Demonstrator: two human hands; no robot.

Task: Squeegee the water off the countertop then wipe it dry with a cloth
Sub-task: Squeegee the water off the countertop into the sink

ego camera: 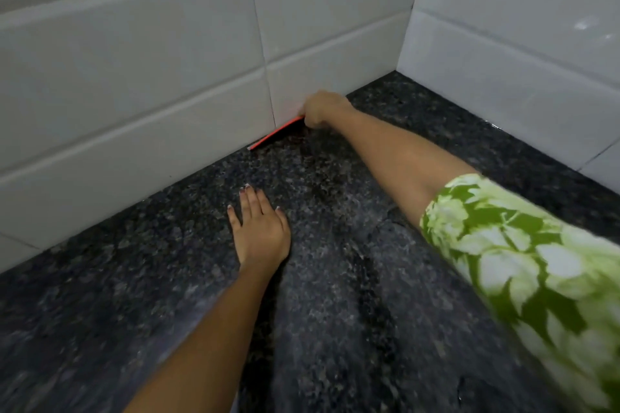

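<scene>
A dark speckled granite countertop (335, 312) fills the lower view, with wet streaks running down its middle. My right hand (323, 108) reaches to the far back of the counter and grips a red squeegee (276, 132). Its blade lies along the foot of the tiled wall, touching the stone. My left hand (260, 226) rests flat on the counter nearer to me, fingers spread, holding nothing. No cloth is in view.
White tiled walls (134, 77) stand behind and to the right (520, 27), meeting in a corner at the back right. A green floral sleeve (520, 261) covers my right upper arm.
</scene>
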